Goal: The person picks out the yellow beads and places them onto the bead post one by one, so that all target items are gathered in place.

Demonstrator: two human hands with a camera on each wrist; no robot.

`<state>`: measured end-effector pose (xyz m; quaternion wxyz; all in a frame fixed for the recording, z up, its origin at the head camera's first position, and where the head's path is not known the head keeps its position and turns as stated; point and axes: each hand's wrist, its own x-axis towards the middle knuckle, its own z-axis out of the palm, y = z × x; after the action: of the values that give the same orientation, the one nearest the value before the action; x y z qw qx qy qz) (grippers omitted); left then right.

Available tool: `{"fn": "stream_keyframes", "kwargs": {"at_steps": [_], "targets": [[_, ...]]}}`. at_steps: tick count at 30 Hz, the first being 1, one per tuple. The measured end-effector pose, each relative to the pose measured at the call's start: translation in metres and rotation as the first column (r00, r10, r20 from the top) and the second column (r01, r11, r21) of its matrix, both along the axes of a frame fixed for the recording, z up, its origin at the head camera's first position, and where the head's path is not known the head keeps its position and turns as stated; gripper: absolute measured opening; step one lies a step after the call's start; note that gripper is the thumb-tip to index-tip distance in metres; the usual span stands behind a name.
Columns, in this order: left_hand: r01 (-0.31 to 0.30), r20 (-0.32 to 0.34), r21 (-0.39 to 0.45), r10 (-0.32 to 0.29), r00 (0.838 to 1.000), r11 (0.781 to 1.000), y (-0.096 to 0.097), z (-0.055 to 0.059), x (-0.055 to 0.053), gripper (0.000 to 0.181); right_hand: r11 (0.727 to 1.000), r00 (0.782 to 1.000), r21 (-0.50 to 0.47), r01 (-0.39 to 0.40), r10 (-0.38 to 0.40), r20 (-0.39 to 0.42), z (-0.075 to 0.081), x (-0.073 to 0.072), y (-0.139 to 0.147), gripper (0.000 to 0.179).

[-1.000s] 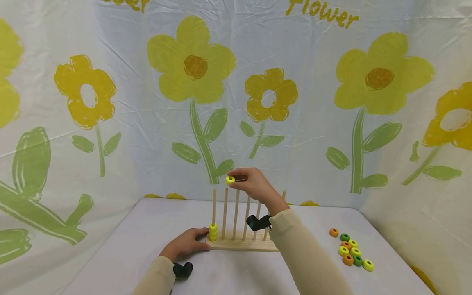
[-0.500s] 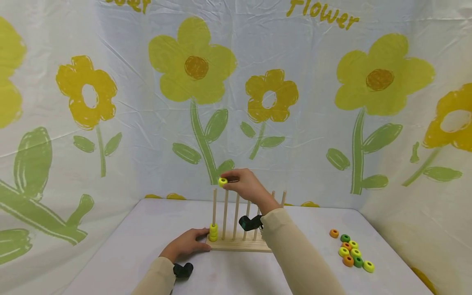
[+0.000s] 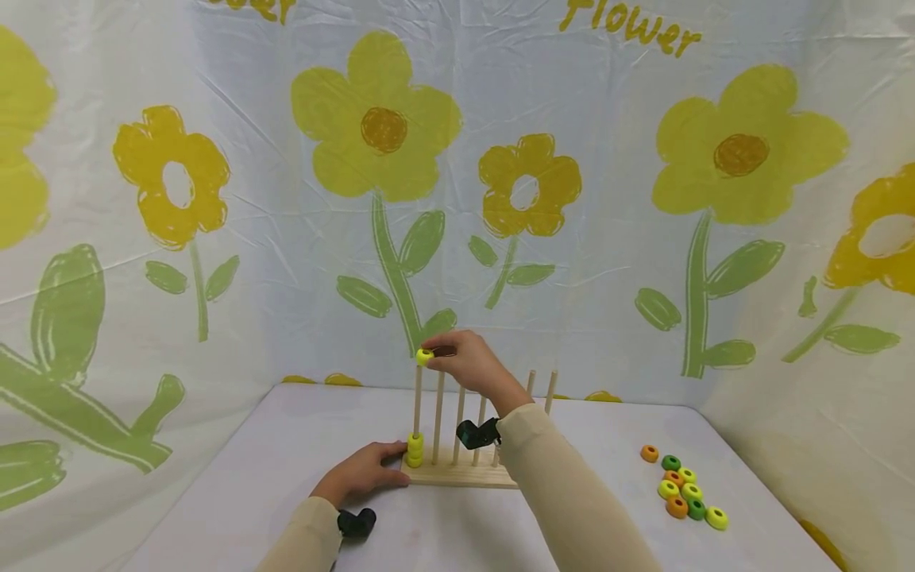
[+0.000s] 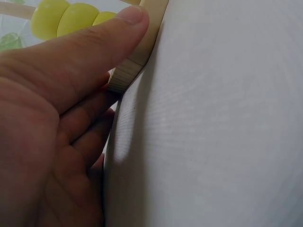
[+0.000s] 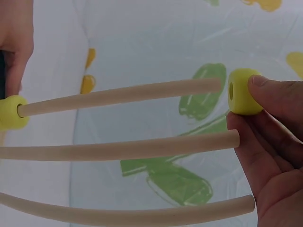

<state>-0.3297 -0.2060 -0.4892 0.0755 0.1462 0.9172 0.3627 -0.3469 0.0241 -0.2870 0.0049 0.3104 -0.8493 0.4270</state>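
Note:
A wooden peg rack, its base (image 3: 465, 476) flat on the table, carries a row of several upright pegs. Several yellow beads (image 3: 415, 450) are stacked at the foot of the leftmost peg (image 3: 418, 401). My left hand (image 3: 363, 474) grips the left end of the base; its thumb (image 4: 128, 28) lies along the front, near the stacked beads. Between thumb and fingers my right hand (image 3: 468, 364) pinches another yellow bead (image 3: 425, 357) above the leftmost peg. In the right wrist view the hole of this bead (image 5: 246, 92) faces the peg's tip, with a small gap between.
To the right on the white table (image 3: 572, 508) lies a loose group of yellow, green and orange beads (image 3: 691, 492). A flower-printed cloth (image 3: 593, 318) hangs behind the table and at its sides. The other pegs (image 3: 438, 421) stand bare.
My right hand has moved left with the yellow bead, from near the second peg to over the leftmost one. My left hand stays at the base's end.

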Motion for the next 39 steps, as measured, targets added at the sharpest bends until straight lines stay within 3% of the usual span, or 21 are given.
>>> {"fn": "stream_keyframes", "kwargs": {"at_steps": [12,20,39], "targets": [[0.011,-0.012,-0.004,-0.011,1.0,1.0,0.0002,0.0007,-0.002,0.077,0.999,1.0,0.039,0.005,-0.005,0.005,-0.0019,-0.0013,-0.0029,0.032],[0.002,-0.015,0.008,-0.002,1.0,1.0,0.0016,0.0028,0.0025,0.076,0.999,1.0,0.051,0.007,-0.009,0.025,-0.0019,0.0013,-0.005,0.033],[-0.005,-0.007,0.007,0.005,1.0,1.0,0.0012,0.0017,0.0009,0.078,0.989,1.0,0.146,0.014,-0.01,-0.027,-0.0004,0.0052,-0.007,0.031]]}}
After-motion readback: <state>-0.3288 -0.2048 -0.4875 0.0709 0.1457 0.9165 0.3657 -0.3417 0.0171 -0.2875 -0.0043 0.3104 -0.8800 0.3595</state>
